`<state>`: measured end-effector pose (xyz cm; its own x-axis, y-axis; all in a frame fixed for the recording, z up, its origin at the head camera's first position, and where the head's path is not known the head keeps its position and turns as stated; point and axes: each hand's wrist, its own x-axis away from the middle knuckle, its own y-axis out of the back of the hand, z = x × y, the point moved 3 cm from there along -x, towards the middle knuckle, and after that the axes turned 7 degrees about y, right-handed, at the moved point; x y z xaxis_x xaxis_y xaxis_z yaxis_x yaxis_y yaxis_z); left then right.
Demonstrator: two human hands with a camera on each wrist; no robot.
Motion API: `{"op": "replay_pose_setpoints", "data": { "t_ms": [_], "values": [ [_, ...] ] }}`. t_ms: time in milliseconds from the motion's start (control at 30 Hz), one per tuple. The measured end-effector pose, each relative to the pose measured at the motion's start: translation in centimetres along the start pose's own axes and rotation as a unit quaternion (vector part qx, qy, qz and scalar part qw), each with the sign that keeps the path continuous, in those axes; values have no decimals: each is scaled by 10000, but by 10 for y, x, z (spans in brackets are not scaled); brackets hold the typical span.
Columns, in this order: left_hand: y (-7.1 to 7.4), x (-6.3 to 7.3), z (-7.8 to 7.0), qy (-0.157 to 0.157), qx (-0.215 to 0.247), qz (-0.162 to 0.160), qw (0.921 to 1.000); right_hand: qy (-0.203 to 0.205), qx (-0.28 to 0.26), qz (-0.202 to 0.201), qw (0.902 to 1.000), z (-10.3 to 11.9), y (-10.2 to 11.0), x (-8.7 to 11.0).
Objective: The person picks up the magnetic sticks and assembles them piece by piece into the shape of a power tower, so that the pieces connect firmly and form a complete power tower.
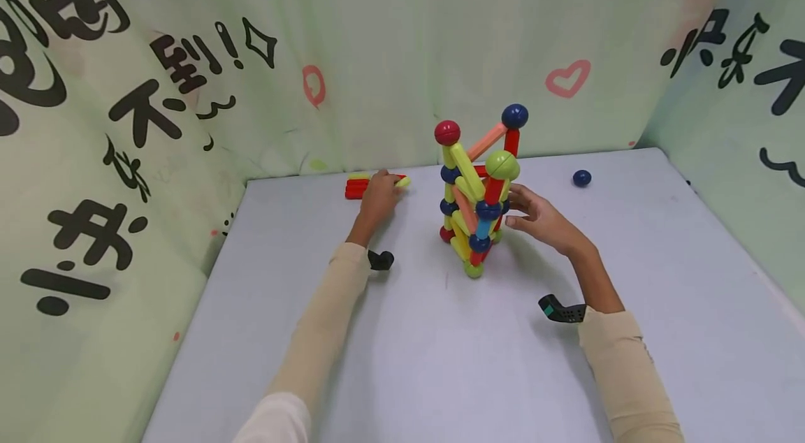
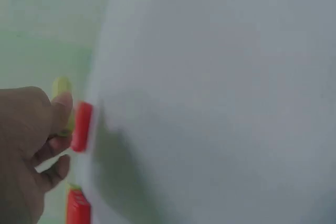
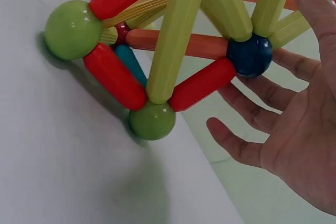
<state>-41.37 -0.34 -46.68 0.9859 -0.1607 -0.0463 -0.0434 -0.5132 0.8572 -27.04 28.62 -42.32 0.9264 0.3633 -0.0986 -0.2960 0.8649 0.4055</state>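
Observation:
A tower of magnetic rods and balls (image 1: 465, 212) stands on the table, with red, blue and green balls joined by coloured rods. Behind its left side, my left hand (image 1: 380, 195) pinches a yellow-green rod (image 2: 62, 85) between thumb and finger, over several red rods (image 1: 356, 189). One red rod (image 2: 82, 127) shows just past the fingertips in the left wrist view. My right hand (image 1: 544, 219) is at the tower's right side, fingers spread and loosely bent. In the right wrist view those fingers (image 3: 252, 106) reach behind a dark blue ball (image 3: 250, 55).
A loose dark blue ball (image 1: 581, 178) lies at the back right of the white table (image 1: 428, 359). A printed curtain (image 1: 390, 66) hangs behind the back edge and along both sides. Each wrist carries a black camera mount (image 1: 562, 309).

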Motion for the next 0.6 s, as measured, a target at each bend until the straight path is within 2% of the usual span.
{"op": "replay_pose_setpoints", "data": {
  "t_ms": [33, 67, 100, 133, 167, 233, 300, 333, 367, 400, 433, 467, 533, 600],
  "values": [
    [7, 1, -5, 42, 583, -6, 9983, 42, -12, -54, 10000, 2, 1, -1],
    [15, 3, -11, 65, 1189, -16, 9929, 84, -43, -105, 9999, 3, 2, -1],
    [25, 6, -18, 92, 1827, 15, 9831, 137, -45, -161, 9998, 5, 3, -2],
    [37, 9, -27, 95, 2461, 41, 9692, 190, -37, -227, 9996, 7, 4, -3],
    [49, 13, -36, 88, 3057, 65, 9521, 271, -66, -296, 9992, 9, 4, -4],
    [73, 23, -57, 24, 4077, 148, 9130, 482, -110, -471, 9977, 13, 5, -5],
    [96, 33, -79, -129, 4912, 273, 8705, 709, -180, -706, 9948, 18, 7, -6],
    [106, 38, -90, -259, 5198, 317, 8533, 809, -226, -850, 9928, 21, 8, -7],
    [114, 42, -100, -385, 5404, 356, 8398, 907, -286, -995, 9905, 24, 9, -8],
    [120, 46, -108, -505, 5547, 393, 8296, 971, -315, -1161, 9880, 28, 9, -9],
    [126, 51, -116, -615, 5636, 424, 8227, 1016, -321, -1330, 9854, 32, 10, -9],
    [129, 54, -122, -698, 5674, 458, 8192, 1046, -319, -1489, 9828, 36, 11, -11],
    [134, 59, -132, -857, 5604, 468, 8225, 1122, -391, -1758, 9772, 44, 12, -15],
    [135, 62, -138, -978, 5470, 444, 8302, 1217, -516, -1935, 9721, 53, 12, -19]
  ]
}}
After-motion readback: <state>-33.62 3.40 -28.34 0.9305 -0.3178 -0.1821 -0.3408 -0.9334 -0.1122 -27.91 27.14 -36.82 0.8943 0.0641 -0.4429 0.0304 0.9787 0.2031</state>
